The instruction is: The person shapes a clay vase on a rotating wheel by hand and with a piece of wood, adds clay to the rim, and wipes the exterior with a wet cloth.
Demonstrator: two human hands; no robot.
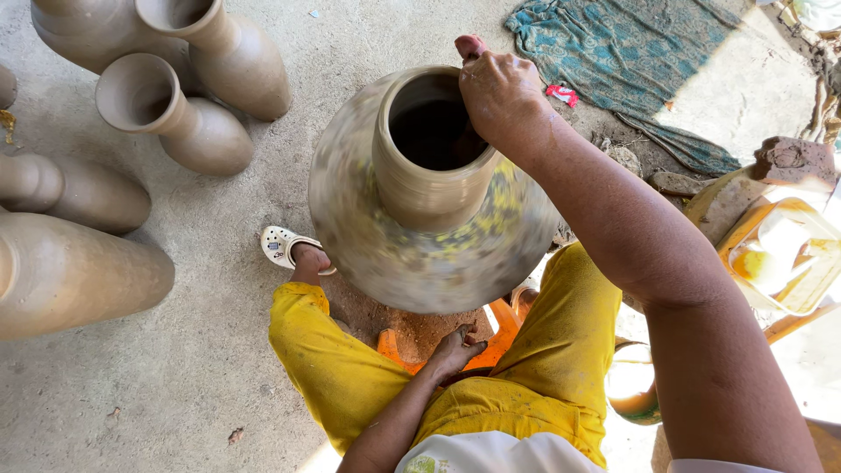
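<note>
Seen from the head camera, a large clay pot (434, 188) stands upright between the person's knees, its long axis vertical and its open mouth facing the camera. Its body is blurred, as if turning; yellow flecks smear across the near right shoulder. It rests on an orange stand (491, 337) dusted with clay, just beyond the lap.

The right hand (499, 92) sits on the far right rim of the neck. The thumb lies outside over the lip and the fingers curl down inside the mouth, so the hand pinches the rim wall. The right forearm runs from the near right corner up to the pot. This hand is the one on the pot.

The left hand (455, 349) is low and near, under the belly of the pot, fingers loosely spread and resting on the stand. It grips nothing that can be seen; whether it touches the pot's underside cannot be told.

Yellow trousers (350, 377) cover both legs, and a white sandal (282, 245) shows at the left of the pot.

Farther left, several plain clay vases (175, 123) lie and stand on the concrete floor (201, 385), well apart from the hands. A teal cloth (631, 52) lies at the far right, and a yellow container (780, 254) sits at the right edge beside a brick (793, 162).
</note>
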